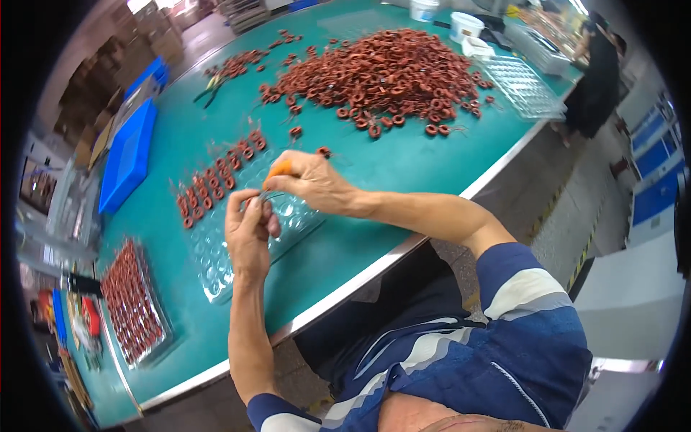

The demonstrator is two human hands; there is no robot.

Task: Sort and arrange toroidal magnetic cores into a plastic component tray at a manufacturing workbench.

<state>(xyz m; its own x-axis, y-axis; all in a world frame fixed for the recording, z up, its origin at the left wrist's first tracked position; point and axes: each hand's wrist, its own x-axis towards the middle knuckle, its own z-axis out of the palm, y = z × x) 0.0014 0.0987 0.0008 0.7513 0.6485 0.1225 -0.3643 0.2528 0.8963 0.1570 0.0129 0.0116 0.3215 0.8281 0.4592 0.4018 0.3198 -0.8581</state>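
Note:
Over the clear plastic tray (295,229), my two hands meet at their fingertips. My right hand (317,183) is closed around a small tool with an orange handle (279,171); its thin tip points at the fingers of my left hand (248,234). Those fingers are pinched on what looks like a red wire-wound ring, mostly hidden by them. Just beyond, short rows of red wire-wound rings (216,180) with thin leads lie along the tray's far side. A single ring (323,152) rests close to my right knuckles.
A big heap of red rings (389,72) covers the far table. Pliers (210,90) lie left of it. A filled tray (133,306) is at near left, a blue bin (128,158) on the left edge. White tubs (466,27), stacked clear trays (524,86) and another person (596,79) are far right.

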